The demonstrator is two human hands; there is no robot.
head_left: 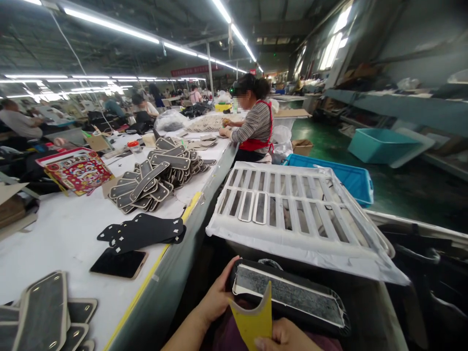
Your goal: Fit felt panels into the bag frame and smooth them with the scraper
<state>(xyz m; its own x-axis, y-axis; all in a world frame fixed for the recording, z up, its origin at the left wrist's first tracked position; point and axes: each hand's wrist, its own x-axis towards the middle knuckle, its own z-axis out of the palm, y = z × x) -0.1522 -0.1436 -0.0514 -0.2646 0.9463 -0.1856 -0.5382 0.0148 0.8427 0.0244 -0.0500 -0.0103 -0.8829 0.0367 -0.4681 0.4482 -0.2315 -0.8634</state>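
My left hand (pixel 218 295) grips the left end of a long black rounded piece (pixel 288 287), low in front of me. A dark grey strip with a white border (pixel 285 291) lies along its top face. In my right hand (pixel 281 335) is a yellow scraper (pixel 253 319) with a concave upper edge and pointed corners. Its tip overlaps the grey strip in view; I cannot tell whether they touch. Just beyond, a white slatted rack (pixel 281 246) carries two grey strips with pale borders (pixel 253 207).
Left is a white table (pixel 73 243) with a yellow edge. On it are a phone (pixel 119 263), black pieces (pixel 146 231), a heap of grey pale-edged pieces (pixel 153 180) and several more nearby (pixel 46 312). Ahead sits a co-worker (pixel 256 119); blue tub (pixel 351 183) behind the rack.
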